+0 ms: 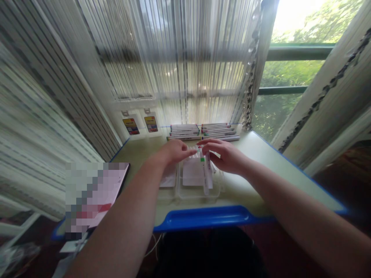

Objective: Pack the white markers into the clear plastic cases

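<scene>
A clear plastic case (181,192) lies unfolded on the table in front of me, with a white paper insert (193,173) in its right half. My right hand (224,155) is curled around white markers at the case's right side; one marker (206,177) with a green band slants down from the fingers. My left hand (173,151) is closed, thumb pointing right, at the top of the case beside several upright white markers (194,151). What its fingertips hold is too blurred to make out.
Two rows of markers, a left row (184,131) and a right row (217,131), lie at the table's far edge. Two clear cases with yellow labels (130,126) stand at the back left. A pixelated flat item (98,193) sits left. A blue tray (207,217) lines the front edge.
</scene>
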Available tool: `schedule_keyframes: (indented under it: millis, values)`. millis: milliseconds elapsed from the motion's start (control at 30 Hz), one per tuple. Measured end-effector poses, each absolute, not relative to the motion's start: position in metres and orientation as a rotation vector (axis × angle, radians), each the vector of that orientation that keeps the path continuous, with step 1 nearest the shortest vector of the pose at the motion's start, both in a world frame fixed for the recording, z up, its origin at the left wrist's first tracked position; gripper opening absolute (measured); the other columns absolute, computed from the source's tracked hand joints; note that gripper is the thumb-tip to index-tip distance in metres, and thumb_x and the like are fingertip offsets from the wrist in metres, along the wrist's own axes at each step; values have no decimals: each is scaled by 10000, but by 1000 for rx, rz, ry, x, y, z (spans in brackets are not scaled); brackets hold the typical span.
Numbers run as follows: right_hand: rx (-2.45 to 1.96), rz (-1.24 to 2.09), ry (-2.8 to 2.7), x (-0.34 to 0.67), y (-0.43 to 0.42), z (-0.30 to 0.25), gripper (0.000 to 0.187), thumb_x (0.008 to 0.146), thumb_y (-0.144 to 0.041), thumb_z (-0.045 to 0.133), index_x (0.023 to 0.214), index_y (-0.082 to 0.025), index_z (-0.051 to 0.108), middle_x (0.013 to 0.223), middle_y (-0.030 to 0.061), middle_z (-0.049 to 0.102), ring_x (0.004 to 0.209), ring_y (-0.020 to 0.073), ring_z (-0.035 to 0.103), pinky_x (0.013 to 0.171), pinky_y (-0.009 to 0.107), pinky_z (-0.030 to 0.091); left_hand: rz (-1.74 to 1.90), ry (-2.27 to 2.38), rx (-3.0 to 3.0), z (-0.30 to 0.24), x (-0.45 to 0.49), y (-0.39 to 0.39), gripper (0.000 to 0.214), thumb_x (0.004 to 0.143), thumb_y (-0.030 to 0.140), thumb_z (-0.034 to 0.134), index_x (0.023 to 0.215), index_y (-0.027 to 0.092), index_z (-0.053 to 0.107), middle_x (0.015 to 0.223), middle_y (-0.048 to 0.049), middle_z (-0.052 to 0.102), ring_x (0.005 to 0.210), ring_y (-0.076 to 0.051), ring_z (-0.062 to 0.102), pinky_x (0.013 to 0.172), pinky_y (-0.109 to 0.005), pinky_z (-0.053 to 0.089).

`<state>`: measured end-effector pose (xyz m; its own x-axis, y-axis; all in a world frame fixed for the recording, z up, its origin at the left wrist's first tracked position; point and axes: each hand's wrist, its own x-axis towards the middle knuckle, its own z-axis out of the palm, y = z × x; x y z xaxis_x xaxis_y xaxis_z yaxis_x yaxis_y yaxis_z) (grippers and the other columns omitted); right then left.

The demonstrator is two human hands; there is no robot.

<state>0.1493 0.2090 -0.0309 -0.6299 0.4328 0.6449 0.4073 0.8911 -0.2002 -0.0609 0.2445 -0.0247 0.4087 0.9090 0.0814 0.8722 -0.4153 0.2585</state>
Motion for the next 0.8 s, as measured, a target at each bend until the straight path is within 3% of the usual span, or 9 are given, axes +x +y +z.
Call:
schedule_keyframes:
  millis: [467,800]
  values:
    - [-751,65,-2410,152,212,-35,275,730,-6,473,770,-205,659,1164,52,636,976,178,638,824,342,514,355,1716,2460,-20,-59,241,559,716,692,441,557,182,604,513,-8,521,512,-115,422,523,-274,242]
    - [-723,59,-2353,153,220,-39,330,701,-1,471,802,-216,700,1031,53,661,941,170,626,844,339,503,368,1706,2488,-20,-57,240,539,722,674,454,584,184,632,534,-27,550,552,-132,464,534,-273,257]
